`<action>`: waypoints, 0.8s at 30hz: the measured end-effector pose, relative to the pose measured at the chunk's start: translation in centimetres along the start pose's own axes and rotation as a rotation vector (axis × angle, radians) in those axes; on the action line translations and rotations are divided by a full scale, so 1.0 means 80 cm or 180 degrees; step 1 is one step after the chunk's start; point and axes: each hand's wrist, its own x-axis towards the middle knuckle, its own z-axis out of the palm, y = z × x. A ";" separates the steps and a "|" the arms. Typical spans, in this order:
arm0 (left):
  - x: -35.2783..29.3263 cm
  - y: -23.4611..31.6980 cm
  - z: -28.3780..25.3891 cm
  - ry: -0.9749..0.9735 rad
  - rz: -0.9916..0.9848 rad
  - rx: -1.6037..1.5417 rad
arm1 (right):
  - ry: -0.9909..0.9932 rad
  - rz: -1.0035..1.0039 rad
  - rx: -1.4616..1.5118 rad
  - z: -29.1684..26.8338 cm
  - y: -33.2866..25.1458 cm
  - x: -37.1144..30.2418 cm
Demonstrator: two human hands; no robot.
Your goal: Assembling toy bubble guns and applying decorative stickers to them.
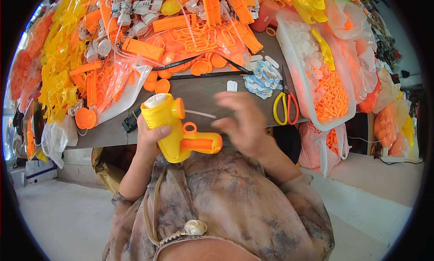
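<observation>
A yellow plastic toy (163,125), shaped like a gun or hair dryer, is tilted in front of my body. My left hand (151,136) wraps around its barrel, thumb on top. Its orange handle part (201,144) points right, and an orange ring sits above that. From its upper side a thin translucent tube (200,113) reaches toward my right hand (242,121). Motion blurs that hand, so I cannot tell whether its fingers hold anything. Just above it on the table lies a small white plastic piece (232,86).
A heap of orange parts (194,39) and white motor units covers the back of the table, with yellow shells (58,75) at left. Yellow-and-red-handled scissors (285,108) lie right, beside blue-white stickers (263,79). A clear bin (316,122) holds small orange and white pieces.
</observation>
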 end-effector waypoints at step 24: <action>-0.005 -0.059 -0.049 0.0048 -0.0075 -0.0440 | 0.0445 0.5315 -0.0580 -0.410 0.169 -0.406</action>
